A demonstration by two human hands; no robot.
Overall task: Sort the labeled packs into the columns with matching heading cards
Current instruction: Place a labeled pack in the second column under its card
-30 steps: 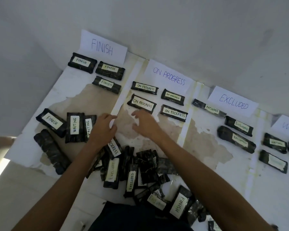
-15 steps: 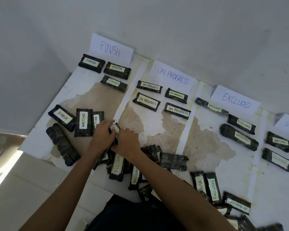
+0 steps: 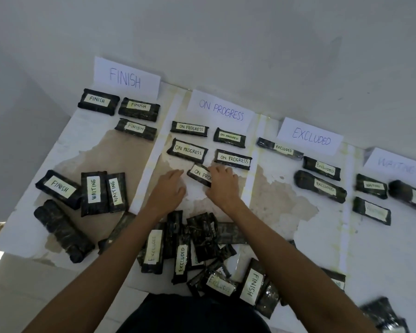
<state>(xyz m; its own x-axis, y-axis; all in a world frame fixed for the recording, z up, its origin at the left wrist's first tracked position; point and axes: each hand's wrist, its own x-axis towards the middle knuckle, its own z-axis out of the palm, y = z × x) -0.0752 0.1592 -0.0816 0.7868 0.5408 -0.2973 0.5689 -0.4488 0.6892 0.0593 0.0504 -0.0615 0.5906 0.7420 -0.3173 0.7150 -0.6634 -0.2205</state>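
Observation:
Four white heading cards lean on the wall: FINISH (image 3: pixel 125 78), ON PROGRESS (image 3: pixel 221 111), EXCLUDED (image 3: pixel 311 139) and WAITING (image 3: pixel 396 168). Dark wrapped packs with pale labels lie below each card. My right hand (image 3: pixel 222 186) grips the right end of an ON PROGRESS pack (image 3: pixel 198 175), which lies tilted on the board just below the several packs of the ON PROGRESS column. My left hand (image 3: pixel 169 188) rests open on the board, fingertips just left of that pack. A heap of unsorted packs (image 3: pixel 190 241) lies between my forearms.
At the left of the FINISH column lie a FINISH pack (image 3: pixel 59 188), two WAITING packs (image 3: pixel 94 192) and a pack with no label showing (image 3: pixel 63 229). White tape strips (image 3: pixel 151 162) divide the columns. The board's left edge (image 3: pixel 22 207) drops to the floor.
Both hands have moved from the heap up into the ON PROGRESS column. The ON PROGRESS pack picked from the heap now lies under the column's second row.

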